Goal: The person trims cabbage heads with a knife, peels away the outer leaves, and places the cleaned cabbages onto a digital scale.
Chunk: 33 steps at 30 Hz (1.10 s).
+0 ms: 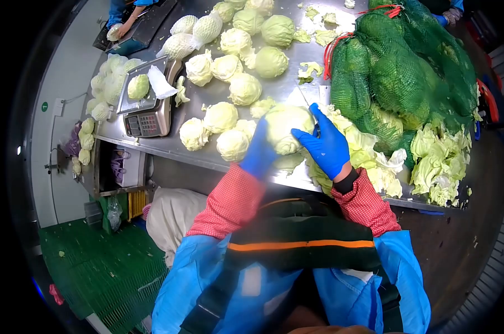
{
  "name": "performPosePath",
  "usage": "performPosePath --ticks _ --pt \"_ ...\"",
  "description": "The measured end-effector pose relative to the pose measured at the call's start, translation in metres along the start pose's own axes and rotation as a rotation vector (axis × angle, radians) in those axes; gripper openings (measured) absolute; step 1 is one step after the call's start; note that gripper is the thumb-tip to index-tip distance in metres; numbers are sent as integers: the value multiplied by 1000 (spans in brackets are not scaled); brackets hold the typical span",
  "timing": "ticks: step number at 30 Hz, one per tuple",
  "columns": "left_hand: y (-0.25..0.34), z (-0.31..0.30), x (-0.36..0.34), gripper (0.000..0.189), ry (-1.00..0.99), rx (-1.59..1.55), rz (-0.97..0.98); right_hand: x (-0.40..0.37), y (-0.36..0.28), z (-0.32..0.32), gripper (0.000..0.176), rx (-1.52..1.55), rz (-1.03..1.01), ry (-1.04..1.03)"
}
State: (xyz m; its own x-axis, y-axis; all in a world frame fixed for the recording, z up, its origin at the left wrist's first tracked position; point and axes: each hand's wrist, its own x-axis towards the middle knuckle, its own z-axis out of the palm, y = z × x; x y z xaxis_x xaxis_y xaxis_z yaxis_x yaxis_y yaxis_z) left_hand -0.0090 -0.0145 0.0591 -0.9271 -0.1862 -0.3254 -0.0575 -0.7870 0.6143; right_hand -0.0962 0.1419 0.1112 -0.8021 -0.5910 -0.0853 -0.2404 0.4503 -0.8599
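A large pale green cabbage (288, 127) is between my two blue-gloved hands over the near edge of the steel table. My left hand (258, 151), smeared by motion, lies along its left side. On its right side rests my right hand (327, 143), thumb across the front and fingers pointing up. A dark, narrow object (317, 131) shows between that thumb and forefinger; I cannot tell what it is. Trimmed cabbage heads (220, 117) sit left of my left hand. Loose outer leaves (355, 142) are heaped right beside my right hand.
Green mesh sacks of cabbages (399, 72) fill the table's right side. A digital scale (148, 123) with a small cabbage (138, 87) on its pan stands left. Net-wrapped cabbages (207, 28) lie farther back. Another person's hand (124, 28) is at the far left.
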Motion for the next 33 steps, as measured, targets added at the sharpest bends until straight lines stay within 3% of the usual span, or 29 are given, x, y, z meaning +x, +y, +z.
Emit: performPosePath --ticks 1,2,5,8,12,15,18,21,22,25,28,31,33 --pt "1 4 -1 57 -5 125 82 0 2 -1 84 20 43 -53" --pt "-1 9 -7 55 53 83 79 -5 10 10 65 -122 -149 112" --pt "-14 12 -6 52 109 72 158 -7 12 11 47 -282 -278 249" --pt "-17 -1 -1 55 104 45 110 -2 39 15 31 -252 -561 401" --pt "-13 -12 -9 69 75 -169 -52 3 44 -5 16 139 -251 425" --pt "-10 -7 -14 70 28 -213 -91 17 72 -12 18 -30 -34 361" --pt "-15 -3 -13 73 1 -348 -93 26 105 -12 29 -426 48 218" --pt "-17 -6 -13 72 -56 -453 -105 22 105 -4 46 -38 28 201" --pt "-18 -9 -13 72 -50 -437 -103 15 69 -16 62 139 125 72" --pt "-20 -22 -11 70 -33 -369 -113 12 24 -32 66 233 -29 -205" --pt "-14 -15 -11 66 6 -271 -113 14 15 -27 62 139 -299 -214" --pt "-9 -8 -15 65 39 -152 -125 12 24 -19 54 443 -151 -288" --pt "-9 -13 -15 68 16 -66 -158 7 23 -19 43 439 -112 -266"
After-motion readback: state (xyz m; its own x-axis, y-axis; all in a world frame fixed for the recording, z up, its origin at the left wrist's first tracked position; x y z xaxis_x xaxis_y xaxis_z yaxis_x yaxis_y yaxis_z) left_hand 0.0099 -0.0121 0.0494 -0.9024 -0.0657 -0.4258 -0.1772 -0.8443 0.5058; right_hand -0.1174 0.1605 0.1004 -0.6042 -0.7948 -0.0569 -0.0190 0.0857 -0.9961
